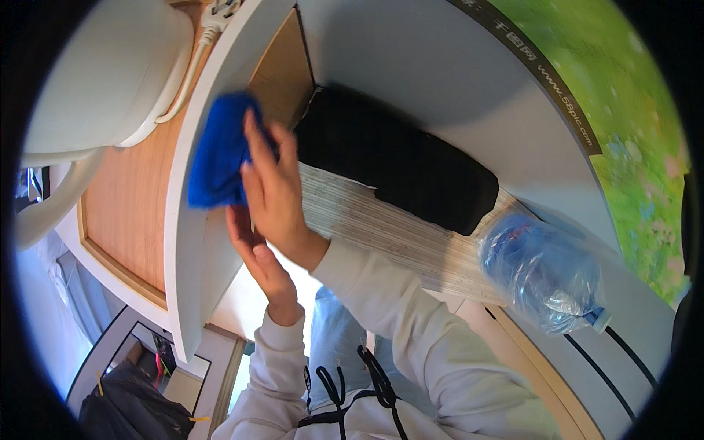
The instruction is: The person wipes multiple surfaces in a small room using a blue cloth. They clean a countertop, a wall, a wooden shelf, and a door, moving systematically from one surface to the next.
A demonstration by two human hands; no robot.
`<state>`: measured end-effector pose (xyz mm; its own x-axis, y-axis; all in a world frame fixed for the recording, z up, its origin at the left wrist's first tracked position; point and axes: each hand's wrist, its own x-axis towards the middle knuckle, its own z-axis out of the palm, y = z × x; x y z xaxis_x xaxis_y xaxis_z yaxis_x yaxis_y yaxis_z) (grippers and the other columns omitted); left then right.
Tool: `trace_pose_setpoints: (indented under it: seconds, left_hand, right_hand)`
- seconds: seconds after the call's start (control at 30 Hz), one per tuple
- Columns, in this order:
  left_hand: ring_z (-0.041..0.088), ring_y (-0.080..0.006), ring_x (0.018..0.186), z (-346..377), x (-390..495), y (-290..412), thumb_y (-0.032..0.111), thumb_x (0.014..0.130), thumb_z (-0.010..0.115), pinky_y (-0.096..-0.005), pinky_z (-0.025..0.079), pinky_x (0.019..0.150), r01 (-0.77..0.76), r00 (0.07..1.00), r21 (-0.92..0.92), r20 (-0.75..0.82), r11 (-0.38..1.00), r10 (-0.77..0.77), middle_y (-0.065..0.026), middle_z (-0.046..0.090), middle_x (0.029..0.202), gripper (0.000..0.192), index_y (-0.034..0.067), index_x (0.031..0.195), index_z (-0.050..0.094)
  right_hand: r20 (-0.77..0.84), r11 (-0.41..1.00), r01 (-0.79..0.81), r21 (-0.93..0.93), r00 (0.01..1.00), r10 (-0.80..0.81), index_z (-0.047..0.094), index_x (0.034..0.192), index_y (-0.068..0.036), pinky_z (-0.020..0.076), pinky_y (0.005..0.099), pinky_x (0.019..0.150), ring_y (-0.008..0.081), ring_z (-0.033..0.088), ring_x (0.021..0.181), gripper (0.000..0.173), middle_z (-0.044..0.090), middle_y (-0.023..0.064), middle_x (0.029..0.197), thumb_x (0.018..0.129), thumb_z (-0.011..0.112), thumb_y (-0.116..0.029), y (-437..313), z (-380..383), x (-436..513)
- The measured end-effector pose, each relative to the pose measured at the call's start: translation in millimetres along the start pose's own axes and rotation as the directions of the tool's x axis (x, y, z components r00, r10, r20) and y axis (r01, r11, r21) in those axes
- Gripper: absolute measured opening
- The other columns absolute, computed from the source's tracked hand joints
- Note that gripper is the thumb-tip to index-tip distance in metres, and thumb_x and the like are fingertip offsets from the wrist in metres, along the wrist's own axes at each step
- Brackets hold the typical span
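Note:
A folded blue cloth (223, 157) is pressed flat along the side of a white upright panel (184, 220). My right hand (275, 190) lies on the cloth, its fingers spread over the cloth's right part. Lower down, my left hand (264, 269) is raised beside my right wrist, with its fingertips at the cloth's bottom edge; my right hand partly hides them, so whether they grip the cloth is unclear. To the right of my hands, a long black object (396, 159) lies on a striped wood-look surface (357, 212) against the grey wall.
At the upper left, a white appliance (110, 71) with a handle stands on a wooden shelf (132, 203), near a white plug (217, 16) with its cable. A large clear plastic bottle (544, 269) lies at the right. A black bag (132, 401) is at the lower left.

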<state>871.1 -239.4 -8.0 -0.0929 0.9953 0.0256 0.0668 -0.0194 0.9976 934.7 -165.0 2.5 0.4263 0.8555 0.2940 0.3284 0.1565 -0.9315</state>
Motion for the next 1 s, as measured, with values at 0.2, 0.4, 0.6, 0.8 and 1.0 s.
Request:
trace_pose_setpoints:
  seconds: [0.2, 0.4, 0.6, 0.8, 1.0]
  left_hand:
    - [0.029, -0.0279, 0.133, -20, -45, -25, 0.046, 0.097, 0.032, -0.0358, 0.026, 0.107, 0.364, 0.93, -0.126, -0.009, 0.923, -0.368, -0.0178, 0.026, 0.145, 0.067, 0.001, 0.143, 0.016]
    - [0.048, -0.0224, 0.112, -25, -60, -47, 0.032, 0.095, 0.048, -0.0332, 0.038, 0.095, 0.497, 0.868, 0.003, 0.01, 0.868, -0.497, -0.015, 0.047, 0.126, 0.052, -0.003, 0.131, 0.035]
    - [0.055, -0.0155, 0.094, -5, -84, -96, 0.016, 0.091, 0.057, -0.0266, 0.044, 0.083, 0.787, 0.616, -0.14, 0.111, 0.601, -0.78, -0.0096, 0.06, 0.105, 0.032, -0.008, 0.113, 0.055]
    - [0.049, -0.022, 0.108, -2, -126, -155, 0.008, 0.09, 0.054, -0.0314, 0.041, 0.093, 0.697, 0.71, 0.084, 0.061, 0.712, -0.702, -0.016, 0.048, 0.123, 0.048, -0.001, 0.132, 0.033]
    - [0.02, -0.039, 0.135, -6, -139, -181, 0.0, 0.08, 0.059, -0.0488, 0.023, 0.109, -0.084, 0.886, 0.754, 0.356, 0.651, -0.298, -0.0205, 0.02, 0.146, 0.073, 0.005, 0.142, 0.02]
  right_hand:
    - [0.282, 0.968, -0.238, 0.085, 0.937, 0.205, 0.043, 0.136, -0.01, 0.0435, 0.0401, 0.091, 0.0353, 0.049, 0.105, 0.049, 0.045, 0.0207, 0.115, 0.088, 0.052, -0.006, 20, -12, -74]
    - [0.311, 0.922, -0.386, -0.018, 0.874, 0.373, 0.044, 0.135, -0.018, 0.0437, 0.0393, 0.091, 0.0352, 0.049, 0.106, 0.053, 0.046, 0.019, 0.117, 0.085, 0.055, -0.003, 47, -45, -137]
    - [0.206, 0.833, -0.299, -0.465, 0.879, 0.43, 0.047, 0.133, -0.014, 0.0419, 0.0412, 0.09, 0.0366, 0.049, 0.103, 0.054, 0.045, 0.0192, 0.118, 0.082, 0.06, -0.004, 89, -100, -190]
    - [0.395, 0.718, -0.026, -0.696, 0.821, 0.412, 0.043, 0.134, -0.013, 0.0352, 0.0481, 0.091, 0.0352, 0.045, 0.112, 0.057, 0.044, 0.0209, 0.128, 0.081, 0.062, -0.014, 132, -128, -220]
    - [0.431, 0.68, 0.022, -0.733, 0.788, 0.439, 0.035, 0.139, -0.014, 0.0174, 0.055, 0.105, 0.036, 0.025, 0.133, 0.069, 0.027, 0.0216, 0.144, 0.08, 0.065, -0.032, 165, -121, -251]
